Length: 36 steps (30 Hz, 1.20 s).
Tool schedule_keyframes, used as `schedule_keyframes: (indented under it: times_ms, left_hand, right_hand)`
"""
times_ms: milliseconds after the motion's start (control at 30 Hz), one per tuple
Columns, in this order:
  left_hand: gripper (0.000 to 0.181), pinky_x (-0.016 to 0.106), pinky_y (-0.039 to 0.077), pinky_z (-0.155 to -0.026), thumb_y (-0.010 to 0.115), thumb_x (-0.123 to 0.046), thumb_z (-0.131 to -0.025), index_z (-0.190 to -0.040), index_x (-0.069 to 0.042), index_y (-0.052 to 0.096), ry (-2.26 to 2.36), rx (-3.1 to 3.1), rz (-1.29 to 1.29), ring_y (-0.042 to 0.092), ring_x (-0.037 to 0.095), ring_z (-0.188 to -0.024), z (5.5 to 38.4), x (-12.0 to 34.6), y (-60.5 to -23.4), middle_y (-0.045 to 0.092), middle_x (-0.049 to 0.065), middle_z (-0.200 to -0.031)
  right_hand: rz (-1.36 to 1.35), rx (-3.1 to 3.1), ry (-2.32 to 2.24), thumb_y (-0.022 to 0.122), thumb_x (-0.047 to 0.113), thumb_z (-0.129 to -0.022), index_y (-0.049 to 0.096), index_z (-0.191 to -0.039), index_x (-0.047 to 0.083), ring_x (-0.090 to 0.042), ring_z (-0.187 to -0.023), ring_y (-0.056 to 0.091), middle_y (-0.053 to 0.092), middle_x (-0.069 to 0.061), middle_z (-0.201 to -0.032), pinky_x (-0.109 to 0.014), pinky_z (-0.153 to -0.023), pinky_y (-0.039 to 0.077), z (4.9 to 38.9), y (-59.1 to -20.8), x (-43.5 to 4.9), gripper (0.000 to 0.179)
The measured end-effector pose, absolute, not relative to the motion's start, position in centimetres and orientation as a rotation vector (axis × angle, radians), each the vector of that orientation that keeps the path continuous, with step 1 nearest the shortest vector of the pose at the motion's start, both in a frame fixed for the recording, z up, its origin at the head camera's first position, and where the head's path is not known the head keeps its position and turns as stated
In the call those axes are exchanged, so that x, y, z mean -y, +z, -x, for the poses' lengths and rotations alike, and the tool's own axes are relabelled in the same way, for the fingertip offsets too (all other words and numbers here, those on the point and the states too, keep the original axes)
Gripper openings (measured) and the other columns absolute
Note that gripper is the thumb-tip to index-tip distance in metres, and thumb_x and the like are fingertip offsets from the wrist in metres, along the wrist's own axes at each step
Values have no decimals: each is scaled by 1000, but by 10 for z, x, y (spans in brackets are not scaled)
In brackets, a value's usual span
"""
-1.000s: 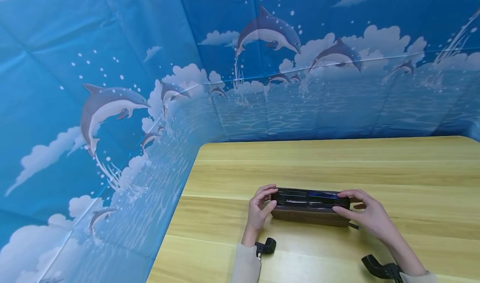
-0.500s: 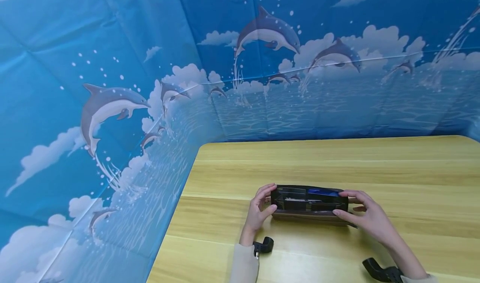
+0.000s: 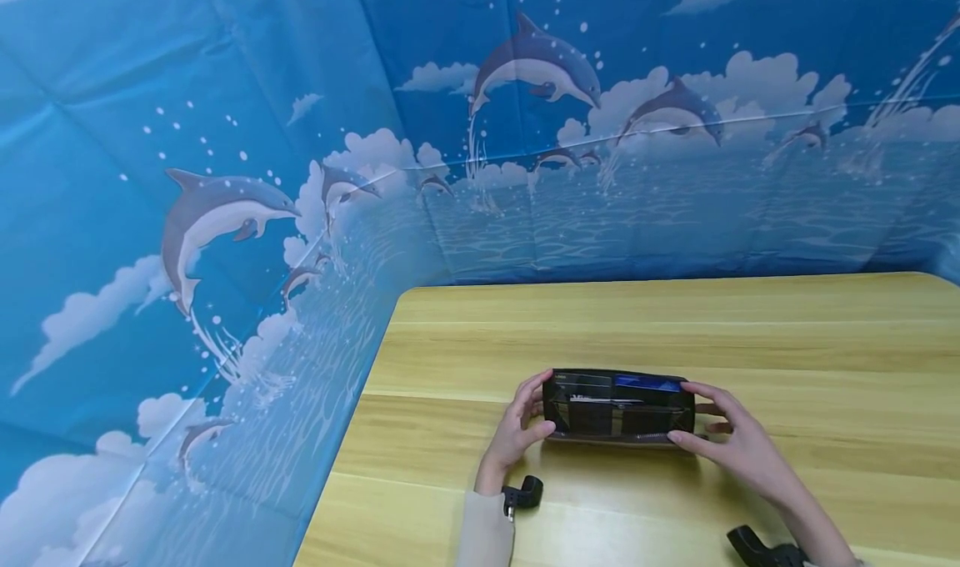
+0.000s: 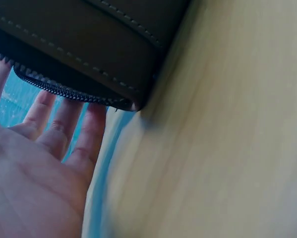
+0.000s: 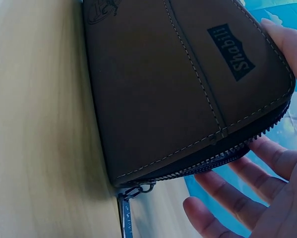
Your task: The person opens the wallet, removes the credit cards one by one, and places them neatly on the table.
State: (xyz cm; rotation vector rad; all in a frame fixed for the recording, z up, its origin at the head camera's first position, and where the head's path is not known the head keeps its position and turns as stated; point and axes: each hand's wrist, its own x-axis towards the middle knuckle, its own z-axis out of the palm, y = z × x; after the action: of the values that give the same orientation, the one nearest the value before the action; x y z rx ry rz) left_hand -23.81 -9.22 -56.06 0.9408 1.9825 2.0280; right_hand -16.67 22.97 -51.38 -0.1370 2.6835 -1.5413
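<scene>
A long brown zip-around wallet (image 3: 617, 421) stands on its edge with its unzipped mouth facing up, its dark inside and a blue strip (image 3: 648, 383) showing. My left hand (image 3: 517, 429) holds its left end, thumb on the near rim and fingers at the far rim. At the right end my right hand (image 3: 742, 442) grips in the same way. The right wrist view shows the wallet's brown leather side (image 5: 153, 89) with a dark "Shabili" patch (image 5: 231, 52) and a zipper pull (image 5: 125, 215) hanging from the lower corner. Stitching and zipper teeth (image 4: 64, 91) appear in the left wrist view.
The wallet is over a light wood-grain table (image 3: 465, 342). Behind and left of the table hangs a blue backdrop (image 3: 300, 175) printed with dolphins. Black wrist mounts (image 3: 525, 494) sit at both wrists, beside light sleeves.
The wallet's mouth has widened and tipped toward the head camera, so more of the inside shows and the near brown side is now mostly out of sight. Both hands keep their hold.
</scene>
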Motion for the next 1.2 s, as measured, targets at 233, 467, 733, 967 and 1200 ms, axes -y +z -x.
schedule_keyframes:
  times_ms: [233,467,733,967,1200]
  left_hand:
    - [83,40,39,-99,65,-41,-87,-151,-11,21,1987,-1940,-1013,45,26,-121,240,95,-581,26,11,-148]
    - [92,43,35,-102,69,-39,-85,-153,-15,13,1974,-1804,-980,48,28,-118,236,99,-579,34,18,-145]
    - [90,51,34,-101,69,-27,-88,-153,-7,9,1997,-1754,-981,48,34,-118,234,99,-574,35,28,-141]
    - [80,43,41,-97,62,-21,-92,-151,-1,12,1995,-1795,-870,48,35,-117,223,96,-548,30,25,-143]
    - [72,47,38,-100,61,-8,-91,-149,0,19,2025,-1885,-855,47,32,-119,221,93,-544,25,22,-145]
  right_hand:
    - [180,-2731,-1494,75,35,-82,28,-150,18,-50,-109,48,26,-24,-146,-54,-79,48,161,-521,-232,84]
    - [197,-2683,-1535,76,31,-82,22,-151,22,-52,-106,48,21,-25,-147,-60,-75,46,157,-525,-231,88]
    - [253,-2682,-1567,79,28,-79,20,-152,23,-50,-104,49,20,-24,-147,-61,-74,45,155,-529,-232,94]
    - [293,-2687,-1594,81,23,-77,19,-152,23,-48,-102,49,20,-22,-148,-59,-74,45,154,-532,-233,97]
    - [361,-2747,-1555,84,21,-73,19,-152,23,-39,-110,45,21,-18,-147,-40,-79,48,154,-535,-232,103]
